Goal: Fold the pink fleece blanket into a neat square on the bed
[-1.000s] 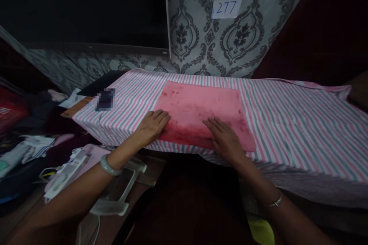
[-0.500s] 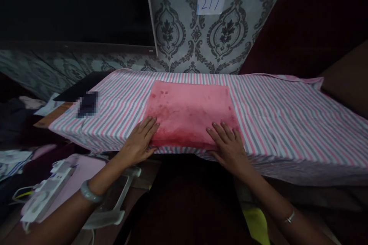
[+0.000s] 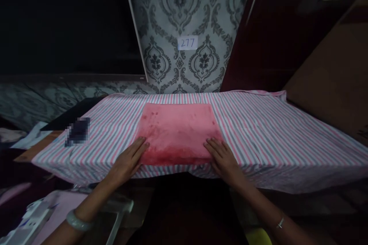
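A folded pink cloth [image 3: 178, 130] with darker red staining lies flat on a board covered in pink, grey and white striped fabric [image 3: 273, 138]. My left hand [image 3: 128, 160] lies flat, fingers stretched out, at the cloth's near left corner. At the near right corner my right hand [image 3: 222, 157] rests flat with fingers apart, its fingertips on the cloth's edge. Neither hand holds anything. A pale bangle [image 3: 75, 221] is on my left wrist, a thin bracelet [image 3: 279, 222] on my right.
A patterned grey wall with a paper label reading 277 [image 3: 187, 43] stands behind the board. A blurred dark object [image 3: 77, 131] sits on the board's left end. White plastic items [image 3: 25, 224] and a pink cloth lie low at the left. A brown surface [image 3: 333, 80] rises at the right.
The view has tilted up and shifted, so the board sits lower in the picture. My hands have slid to the cloth's near corners; the right hand moved off its surface toward the right edge.
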Available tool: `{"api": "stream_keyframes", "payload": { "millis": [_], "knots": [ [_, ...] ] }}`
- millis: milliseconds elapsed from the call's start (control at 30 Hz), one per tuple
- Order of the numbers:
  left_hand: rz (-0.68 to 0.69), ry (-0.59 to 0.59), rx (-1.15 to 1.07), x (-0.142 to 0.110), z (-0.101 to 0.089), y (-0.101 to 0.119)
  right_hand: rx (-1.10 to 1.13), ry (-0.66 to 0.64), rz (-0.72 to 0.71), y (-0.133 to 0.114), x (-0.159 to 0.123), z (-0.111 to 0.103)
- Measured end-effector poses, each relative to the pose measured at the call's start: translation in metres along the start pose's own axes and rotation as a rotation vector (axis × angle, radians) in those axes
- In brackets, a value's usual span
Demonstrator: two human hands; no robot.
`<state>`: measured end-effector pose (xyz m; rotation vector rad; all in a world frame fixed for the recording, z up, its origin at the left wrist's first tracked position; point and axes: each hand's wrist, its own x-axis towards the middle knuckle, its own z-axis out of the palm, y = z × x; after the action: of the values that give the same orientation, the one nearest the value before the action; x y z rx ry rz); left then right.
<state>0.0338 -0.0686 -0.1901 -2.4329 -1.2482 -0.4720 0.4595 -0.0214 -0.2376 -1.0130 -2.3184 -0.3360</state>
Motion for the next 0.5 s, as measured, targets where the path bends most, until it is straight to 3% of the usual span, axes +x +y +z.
{"api": "stream_keyframes", "payload": {
  "millis": [167, 267, 367, 500],
  "knots": [
    [-0.063, 0.139, 0.093, 0.0, 0.008, -0.001, -0.033, 0.108, 0.086, -0.001, -0.006, 0.005],
    [-0.082, 0.184, 0.07, 0.012, -0.005, -0.002, 0.029, 0.148, 0.096, 0.006, 0.003, -0.006],
    [-0.162, 0.196, 0.052, 0.042, -0.047, -0.008, 0.112, 0.204, 0.125, 0.017, 0.033, -0.038],
    [-0.322, 0.278, -0.03, 0.1, -0.127, -0.021, 0.181, 0.334, 0.164, 0.032, 0.099, -0.109]
  ]
}}
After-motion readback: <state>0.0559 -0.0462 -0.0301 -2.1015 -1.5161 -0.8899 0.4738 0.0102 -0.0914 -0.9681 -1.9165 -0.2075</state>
